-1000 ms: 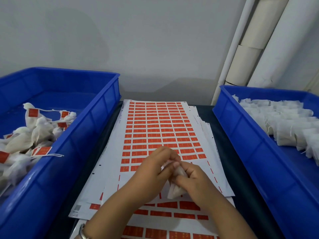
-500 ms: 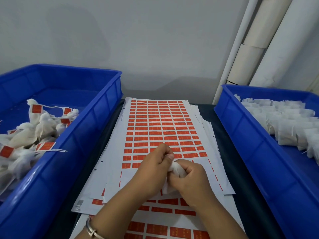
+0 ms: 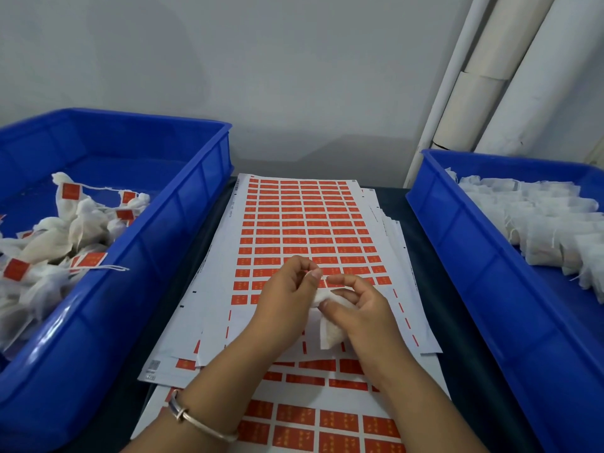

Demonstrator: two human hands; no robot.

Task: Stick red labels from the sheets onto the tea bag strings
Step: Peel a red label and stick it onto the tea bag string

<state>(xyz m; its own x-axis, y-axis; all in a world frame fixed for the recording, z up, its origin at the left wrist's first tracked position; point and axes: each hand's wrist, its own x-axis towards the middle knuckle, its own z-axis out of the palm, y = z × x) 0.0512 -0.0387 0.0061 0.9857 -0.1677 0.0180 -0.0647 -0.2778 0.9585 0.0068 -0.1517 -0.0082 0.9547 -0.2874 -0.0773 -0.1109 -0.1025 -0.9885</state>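
Observation:
A stack of white sheets (image 3: 209,322) covered with rows of red labels (image 3: 304,230) lies on the dark table between two blue bins. Over the near part of the top sheet both hands work on one white tea bag (image 3: 330,333). My right hand (image 3: 356,308) holds the bag in its curled fingers. My left hand (image 3: 287,292) pinches something small at the bag's top between thumb and fingertips; I cannot make out whether it is the string or a label.
The blue bin (image 3: 170,243) on the left holds several tea bags with red labels (image 3: 93,259) on their strings. The blue bin (image 3: 457,230) on the right holds several unlabelled white tea bags (image 3: 536,223). White pipes (image 3: 483,80) stand against the wall behind.
The left thumb and fingers have drawn slightly up and left from the bag's top. The right hand has opened its forefinger a little while keeping the bag.

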